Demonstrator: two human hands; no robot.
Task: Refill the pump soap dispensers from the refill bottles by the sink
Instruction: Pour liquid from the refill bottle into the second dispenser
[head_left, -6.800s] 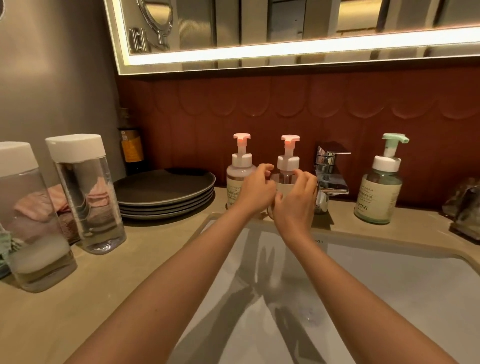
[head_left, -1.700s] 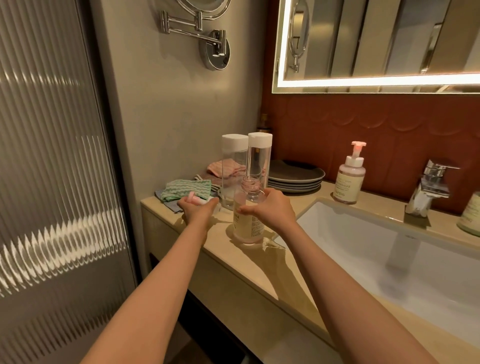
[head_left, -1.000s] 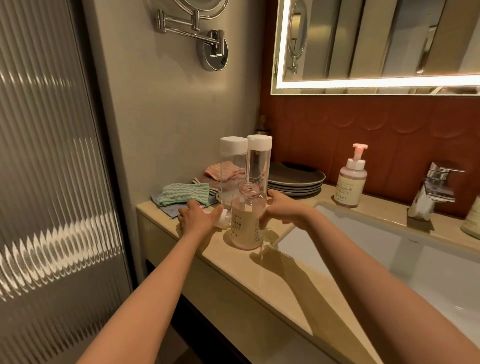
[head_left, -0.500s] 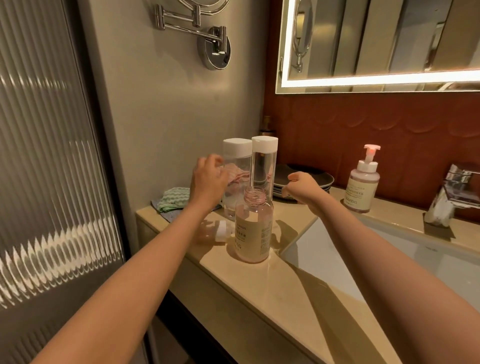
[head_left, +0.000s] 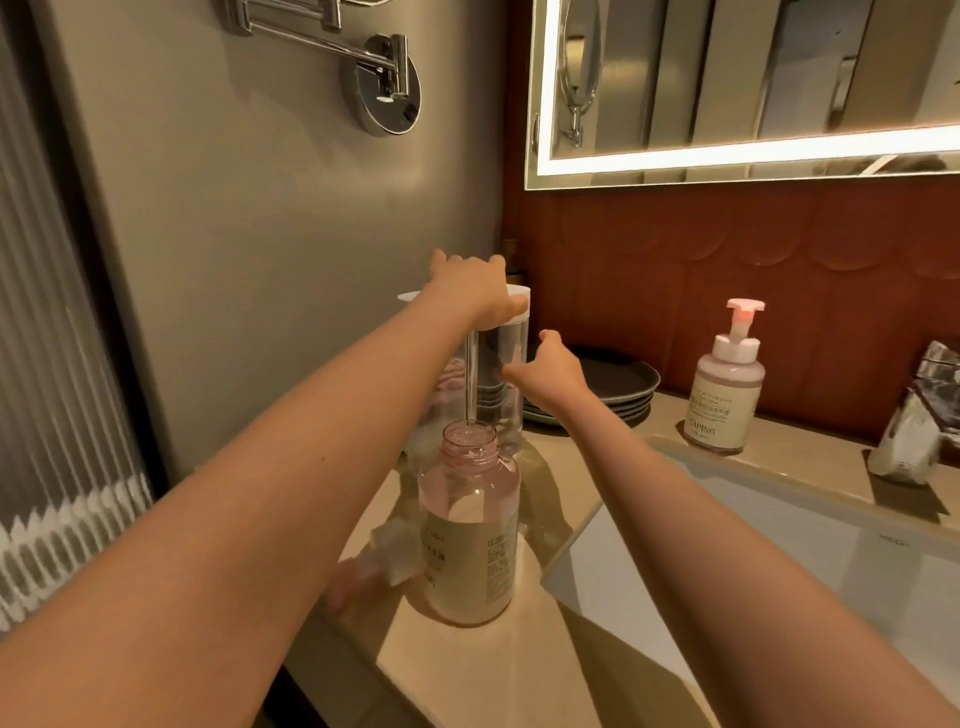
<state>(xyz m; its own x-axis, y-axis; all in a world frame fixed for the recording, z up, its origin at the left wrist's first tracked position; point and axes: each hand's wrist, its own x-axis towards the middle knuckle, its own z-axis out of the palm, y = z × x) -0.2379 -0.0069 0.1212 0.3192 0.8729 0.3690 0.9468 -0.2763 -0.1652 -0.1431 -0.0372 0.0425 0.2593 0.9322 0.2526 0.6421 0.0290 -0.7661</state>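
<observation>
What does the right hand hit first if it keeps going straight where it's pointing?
Most likely the clear wall of the refill bottle: the right hand points left at it, fingertips at or almost at it. Depth is unclear, so contact can't be confirmed.

A bathroom: a backlit mirror (head_left: 727, 78) at 1 o'clock over red tiles (head_left: 779, 249), a white sink (head_left: 779, 561) sunk in a beige counter (head_left: 457, 670) at 4, a chrome tap (head_left: 909, 431) at 3, a pump dispenser (head_left: 727, 389) at 2, and ribbed glass (head_left: 47, 389) at 9.

Head-worn camera looks forward and down, close above the counter (head_left: 467, 670).
</observation>
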